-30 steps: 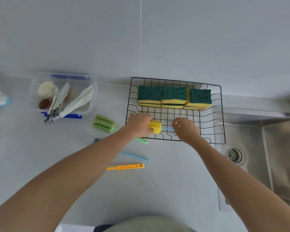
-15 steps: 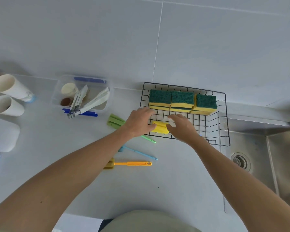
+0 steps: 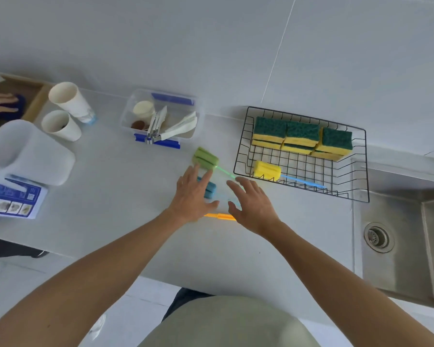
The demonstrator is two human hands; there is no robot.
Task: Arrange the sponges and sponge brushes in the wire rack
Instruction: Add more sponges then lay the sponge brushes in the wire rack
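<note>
The black wire rack [image 3: 361,166] stands on the counter against the wall. Several green-and-yellow sponges [image 3: 302,137] are stacked along its back. A yellow sponge brush [image 3: 266,169] with a blue handle lies along the rack's front. Left of the rack, a green sponge brush [image 3: 206,159], a blue sponge brush [image 3: 210,190] and an orange-handled brush [image 3: 221,216] lie on the counter. My left hand [image 3: 193,196] hovers open over the blue brush, fingers spread. My right hand [image 3: 251,201] is open beside it, above the handles. Neither hand holds anything.
A clear plastic box [image 3: 161,118] with tongs and small items sits left of the rack. Two paper cups [image 3: 65,111], a white jug [image 3: 28,151] and a blue leaflet [image 3: 10,199] are at far left. Another person's hand [image 3: 0,103] rests on a tray there. A steel sink [image 3: 406,236] lies at right.
Both hands let go of the yellow sponge brush, which now lies in the rack, and moved left and toward me over the brushes on the counter. The camera view shifted left.
</note>
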